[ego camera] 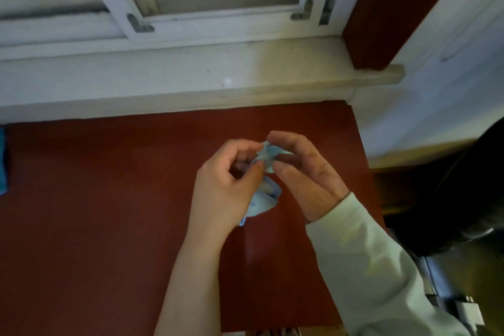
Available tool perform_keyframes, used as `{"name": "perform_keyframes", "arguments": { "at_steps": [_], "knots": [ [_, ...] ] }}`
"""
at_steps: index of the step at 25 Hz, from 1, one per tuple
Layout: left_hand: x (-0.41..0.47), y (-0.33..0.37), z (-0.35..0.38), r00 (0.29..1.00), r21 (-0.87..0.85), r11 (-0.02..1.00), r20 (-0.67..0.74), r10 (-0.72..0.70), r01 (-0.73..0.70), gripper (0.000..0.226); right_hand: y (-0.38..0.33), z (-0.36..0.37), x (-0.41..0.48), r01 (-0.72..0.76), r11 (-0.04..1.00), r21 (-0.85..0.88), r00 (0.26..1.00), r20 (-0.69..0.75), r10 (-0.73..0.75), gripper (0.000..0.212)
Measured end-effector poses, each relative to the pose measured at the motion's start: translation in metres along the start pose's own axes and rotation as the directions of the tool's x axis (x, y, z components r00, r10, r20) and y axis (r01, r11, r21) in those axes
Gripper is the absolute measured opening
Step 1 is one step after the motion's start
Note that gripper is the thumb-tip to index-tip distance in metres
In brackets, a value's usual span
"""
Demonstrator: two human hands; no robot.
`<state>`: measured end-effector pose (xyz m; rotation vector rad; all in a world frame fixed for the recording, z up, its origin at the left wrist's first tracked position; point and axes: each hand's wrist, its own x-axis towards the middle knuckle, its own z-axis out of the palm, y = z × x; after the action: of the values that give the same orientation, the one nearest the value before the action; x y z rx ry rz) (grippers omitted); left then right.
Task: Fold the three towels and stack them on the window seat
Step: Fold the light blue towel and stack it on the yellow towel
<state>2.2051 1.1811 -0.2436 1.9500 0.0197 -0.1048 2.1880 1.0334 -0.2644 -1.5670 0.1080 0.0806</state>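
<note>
I have the small, crumpled light-blue cloth towel (264,200) at the centre of the frame, bunched between the two hands. The left hand (226,180) curls round its lower bulk, and the right hand (302,172) pinches its top corner between thumb and forefinger. Its long axis runs from that pinch down toward the lower left, so neither hand is nearer. I judge spreading it comes next. The pale stone window ledge (191,76) lies higher in the frame, well apart, under a white-framed window (223,16). Behind the hands is a red-brown surface (95,199).
</note>
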Motion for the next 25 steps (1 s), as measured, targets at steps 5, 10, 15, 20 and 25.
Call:
{"name": "perform_keyframes", "arguments": {
  "at_steps": [5,10,15,20,25],
  "knots": [
    [-0.009,0.077,-0.059,0.977,-0.011,0.977,0.0,0.211,-0.211,0.042,-0.083,0.008,0.005,0.269,0.92,-0.286,0.963,0.085,-0.255,0.043],
    [-0.023,0.137,-0.101,0.948,-0.002,0.95,-0.074,0.311,-0.312,0.043,-0.148,0.021,0.009,0.445,0.78,-0.439,0.894,0.172,-0.413,0.019],
    [-0.029,0.166,-0.135,0.936,-0.036,0.94,-0.117,0.333,-0.339,0.028,-0.189,0.032,0.005,0.556,0.789,-0.262,0.83,0.223,-0.511,0.019],
    [-0.034,0.171,-0.158,0.942,-0.082,0.953,-0.197,0.273,-0.293,0.023,-0.207,0.029,0.01,0.62,0.74,-0.26,0.779,0.322,-0.539,0.015],
    [-0.031,0.171,-0.168,0.894,-0.016,0.952,-0.347,0.282,-0.306,0.024,-0.214,0.03,0.012,0.606,0.728,-0.321,0.783,0.4,-0.476,0.01]
  ]
}}
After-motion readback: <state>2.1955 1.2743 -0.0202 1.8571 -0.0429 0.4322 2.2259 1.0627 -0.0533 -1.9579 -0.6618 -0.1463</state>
